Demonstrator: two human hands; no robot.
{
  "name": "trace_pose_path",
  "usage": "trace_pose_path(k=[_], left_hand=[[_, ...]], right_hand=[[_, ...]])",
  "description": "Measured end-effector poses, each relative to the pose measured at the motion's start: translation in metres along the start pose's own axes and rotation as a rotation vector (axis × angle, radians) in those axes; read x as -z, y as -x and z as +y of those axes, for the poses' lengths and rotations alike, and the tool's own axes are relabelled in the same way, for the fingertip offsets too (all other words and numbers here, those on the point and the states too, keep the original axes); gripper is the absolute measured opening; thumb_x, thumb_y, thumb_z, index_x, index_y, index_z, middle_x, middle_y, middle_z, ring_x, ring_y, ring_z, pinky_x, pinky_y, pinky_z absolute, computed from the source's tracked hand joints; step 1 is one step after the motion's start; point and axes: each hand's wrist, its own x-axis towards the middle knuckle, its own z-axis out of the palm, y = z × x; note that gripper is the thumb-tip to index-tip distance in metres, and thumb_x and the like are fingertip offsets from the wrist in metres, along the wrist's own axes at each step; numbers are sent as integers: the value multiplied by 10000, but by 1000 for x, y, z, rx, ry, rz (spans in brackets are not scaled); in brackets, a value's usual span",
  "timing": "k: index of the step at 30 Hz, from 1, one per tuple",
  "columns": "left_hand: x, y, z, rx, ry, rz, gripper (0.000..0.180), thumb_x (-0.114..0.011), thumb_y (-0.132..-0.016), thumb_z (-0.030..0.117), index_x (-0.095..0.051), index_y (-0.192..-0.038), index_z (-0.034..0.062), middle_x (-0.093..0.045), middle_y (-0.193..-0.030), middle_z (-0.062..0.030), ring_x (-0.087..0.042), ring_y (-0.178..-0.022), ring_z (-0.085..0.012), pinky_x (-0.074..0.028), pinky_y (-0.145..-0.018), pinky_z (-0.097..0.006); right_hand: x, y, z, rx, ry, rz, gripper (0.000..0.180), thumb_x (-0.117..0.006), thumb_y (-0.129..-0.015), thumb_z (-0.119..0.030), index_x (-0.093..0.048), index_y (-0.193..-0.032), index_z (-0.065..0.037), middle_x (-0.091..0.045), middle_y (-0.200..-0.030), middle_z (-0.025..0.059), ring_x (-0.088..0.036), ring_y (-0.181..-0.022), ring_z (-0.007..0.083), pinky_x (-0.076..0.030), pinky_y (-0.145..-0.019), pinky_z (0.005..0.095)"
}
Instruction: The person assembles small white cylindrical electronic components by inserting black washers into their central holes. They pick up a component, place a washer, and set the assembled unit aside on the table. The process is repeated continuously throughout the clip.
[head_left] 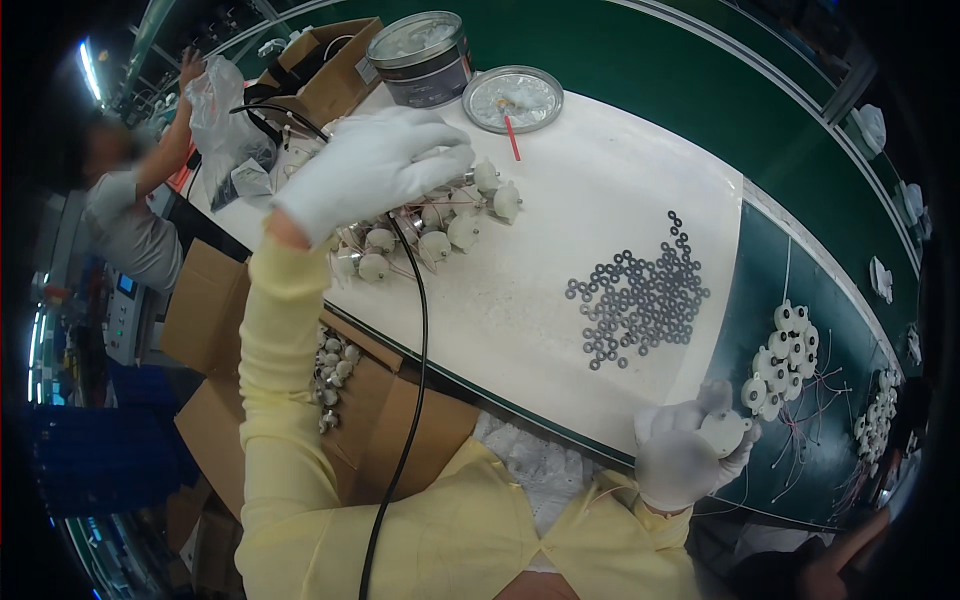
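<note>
White-gloved, my left hand (385, 160) arches over the nearer pale motors (463, 230), clustered bodyward and rightward of it, its hold impossible to tell, while my right hand (680, 460), well apart, pinches a round white part (725, 432).

Wide fisheye view from the wearer's head, facing down and forward, yellow sleeves (285, 370) very near, white tabletop (500, 320) just past them, straight edges bending toward the rim, dark margins seemingly too dim to read.

White rounded part (724, 434) | held in right hand (688, 458) | white-capped wired parts (463, 231) | heaped near left hand (368, 165)
</note>
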Motion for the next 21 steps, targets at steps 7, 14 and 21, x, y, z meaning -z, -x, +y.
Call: trace_pose_path(k=[7,14,21], left_hand=[[-1,154,-47,309,671,807,429,-515,-1095,270,-605,-1385,-33,-618,-1434,-131,-569,-1345,-231,-395,-1169,-346],[-128,175,-135,619,-207,309,543,-411,-1128,336,-390,-1561,10,-471,-1573,-216,-469,-1442,-345,-361,-1200,-394],[-97,136,-70,668,90,498,559,-481,-1090,380,-466,-1502,3,-525,-1504,-226,-500,-1382,-417,-438,-1119,-421]], right_hand=[[2,8,0,9,6,12,621,-436,-1083,-500,-504,-1525,-69,-602,-642,37,-482,-409,127,-406,-431,260],[2,4,0,-33,-13,-19,626,-439,-1085,-501,-487,-1534,-66,-605,-650,40,-490,-411,129,-414,-449,259],[3,8,-1,-12,-26,45,620,-434,-1091,-495,-475,-1526,-56,-576,-640,44,-494,-453,144,-404,-498,288]])
